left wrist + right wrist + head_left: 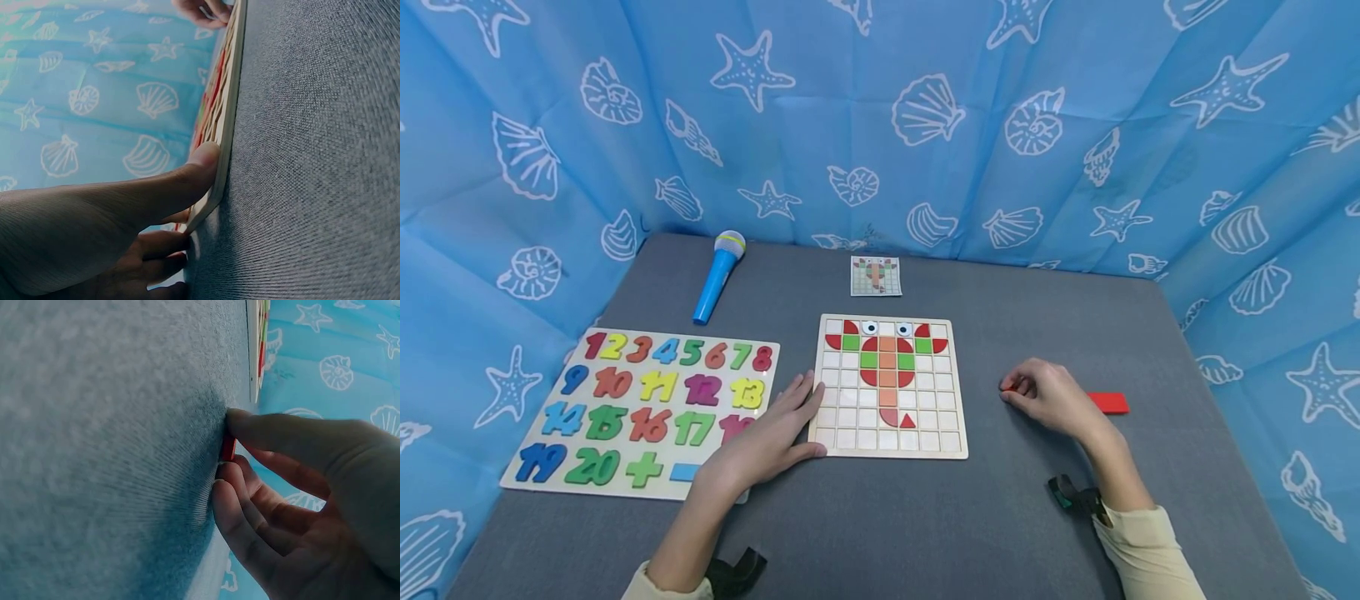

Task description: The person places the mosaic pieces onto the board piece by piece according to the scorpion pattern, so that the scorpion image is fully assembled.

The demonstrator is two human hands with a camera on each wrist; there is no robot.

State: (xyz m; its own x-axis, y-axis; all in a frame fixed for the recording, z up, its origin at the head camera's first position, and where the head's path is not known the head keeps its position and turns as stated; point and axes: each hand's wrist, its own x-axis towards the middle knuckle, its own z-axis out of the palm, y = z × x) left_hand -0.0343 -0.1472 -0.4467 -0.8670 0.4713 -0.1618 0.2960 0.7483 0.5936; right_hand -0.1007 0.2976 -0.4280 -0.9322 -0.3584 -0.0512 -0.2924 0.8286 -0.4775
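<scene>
A wooden grid board (pixel 850 439) lies flat with red, green and orange tiles and two eye tiles set in it. My left hand (pixel 778 425) rests at its lower-left corner, fingers along the left edge and thumb on the near edge; the thumb (pixel 203 159) also shows against the board's rim in the left wrist view. To the right of the board, my right hand (pixel 1043 396) pinches a small red tile (pixel 229 447) between thumb and fingers, low at the tabletop. Fingers cover most of that tile. A red bar-shaped piece (pixel 1108 403) lies partly behind the right wrist.
A number puzzle board (pixel 617 487) lies at the left, partly under the left forearm. Behind it is a blue toy microphone (pixel 717 279). A small pattern card (pixel 876 277) lies beyond the grid board. Blue seashell curtains (pixel 850 125) surround the grey table (pixel 880 517).
</scene>
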